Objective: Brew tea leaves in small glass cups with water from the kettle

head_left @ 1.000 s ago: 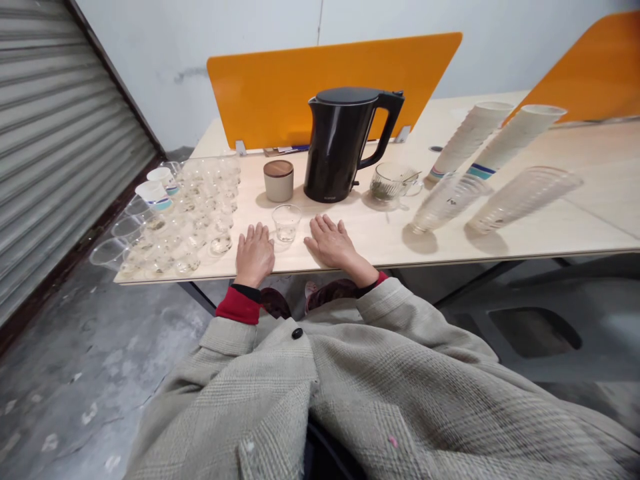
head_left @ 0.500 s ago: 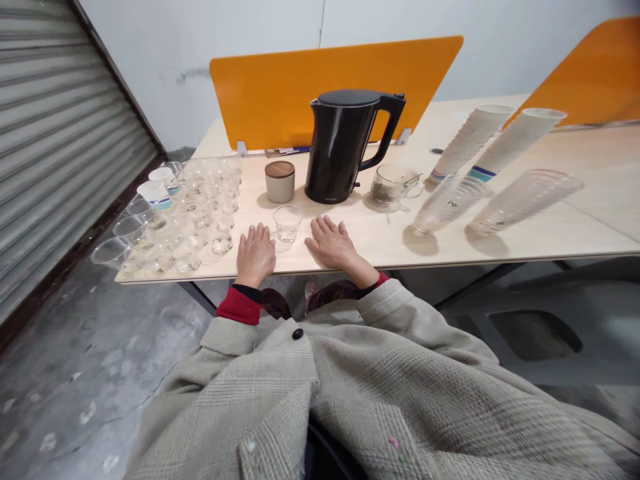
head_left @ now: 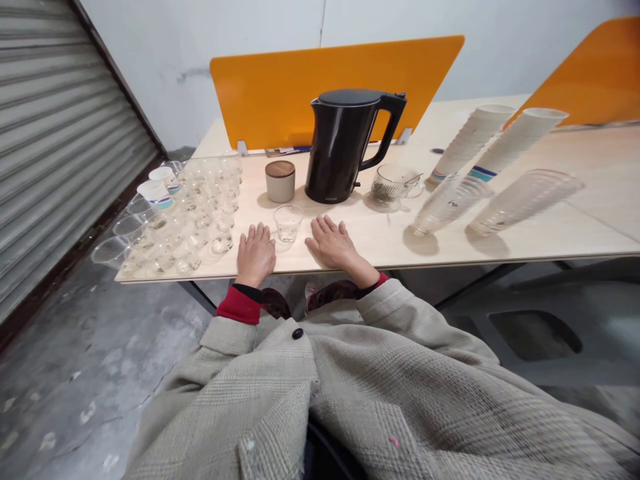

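Both my hands lie palm down on the light wood table (head_left: 370,247), holding nothing. My left hand (head_left: 257,255) rests flat near the front edge, just left of a clear plastic cup (head_left: 287,225). To the cup's right, my right hand (head_left: 333,243) is flat too, fingers spread and pointing away from me. The cup stands upright with some small dark bits at its bottom. Behind it are a grey canister (head_left: 280,182) with a wooden lid and a black electric kettle (head_left: 340,150), handle to the right. Right of the kettle, a ribbed glass cup (head_left: 389,187) holds dark contents and a spoon.
Many clear cups (head_left: 193,220) crowd the table's left end, with two paper cups (head_left: 155,193) among them. At right stand stacked paper cups (head_left: 473,140) and stacked clear cups (head_left: 525,200). An orange divider (head_left: 265,100) runs behind. A grey chair (head_left: 565,333) is at lower right.
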Demonstrator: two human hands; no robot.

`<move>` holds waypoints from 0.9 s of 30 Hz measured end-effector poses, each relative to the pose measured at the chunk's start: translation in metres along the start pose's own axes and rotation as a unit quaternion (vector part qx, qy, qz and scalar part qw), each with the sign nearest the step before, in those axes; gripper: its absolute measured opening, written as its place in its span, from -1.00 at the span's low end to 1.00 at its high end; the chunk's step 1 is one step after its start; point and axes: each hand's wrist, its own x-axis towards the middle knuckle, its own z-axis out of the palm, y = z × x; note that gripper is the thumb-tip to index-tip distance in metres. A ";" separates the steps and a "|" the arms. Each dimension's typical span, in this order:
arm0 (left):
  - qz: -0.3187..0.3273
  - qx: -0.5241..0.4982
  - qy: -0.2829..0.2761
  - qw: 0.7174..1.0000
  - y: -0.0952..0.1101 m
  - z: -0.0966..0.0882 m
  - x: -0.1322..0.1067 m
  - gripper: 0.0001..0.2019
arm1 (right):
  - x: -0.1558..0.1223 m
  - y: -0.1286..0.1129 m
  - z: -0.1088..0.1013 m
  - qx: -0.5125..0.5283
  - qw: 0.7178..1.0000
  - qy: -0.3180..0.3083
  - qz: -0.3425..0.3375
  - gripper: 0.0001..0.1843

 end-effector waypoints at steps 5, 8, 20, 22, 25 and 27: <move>-0.001 0.002 -0.010 1.000 0.001 -0.003 -0.001 -0.39 | 0.000 0.000 0.001 0.000 1.000 -0.001 0.003 -0.21; -0.002 0.005 -0.014 1.000 0.002 -0.004 -0.001 -0.39 | 0.001 0.000 0.001 0.000 1.000 0.001 0.001 -0.22; 0.000 0.013 -0.011 1.000 0.002 -0.003 -0.001 -0.40 | 0.001 0.001 0.001 0.008 1.000 -0.002 0.000 -0.22; 0.000 0.010 -0.013 1.000 0.002 -0.004 -0.001 -0.39 | 0.001 0.001 0.002 0.008 1.000 -0.001 -0.001 -0.22; -0.001 0.009 -0.013 1.000 0.003 -0.004 -0.002 -0.39 | 0.001 0.001 0.002 0.007 1.000 0.000 0.000 -0.21; -0.002 0.009 -0.012 1.000 0.003 -0.005 -0.002 -0.39 | 0.002 0.001 0.002 0.006 1.000 0.000 0.000 -0.21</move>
